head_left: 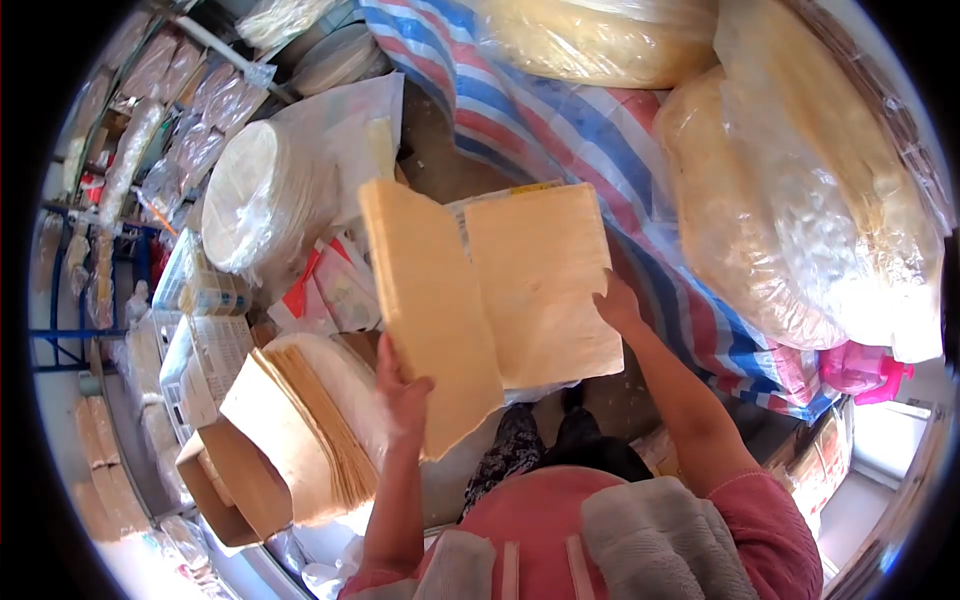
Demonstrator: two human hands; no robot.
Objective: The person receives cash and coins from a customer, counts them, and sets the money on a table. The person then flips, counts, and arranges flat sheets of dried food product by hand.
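Shelves point(80, 333) of plastic-wrapped goods point(215, 98) suggest a storeroom.

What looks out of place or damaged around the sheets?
Nothing looks spilled or clearly damaged. The left tan sheets, in the left hand, sit askew to the right tan sheets, probably just from handling. The lower-left stack has uneven, staggered edges.

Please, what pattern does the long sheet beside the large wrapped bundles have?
The long sheet has red, white and blue stripes; head view.
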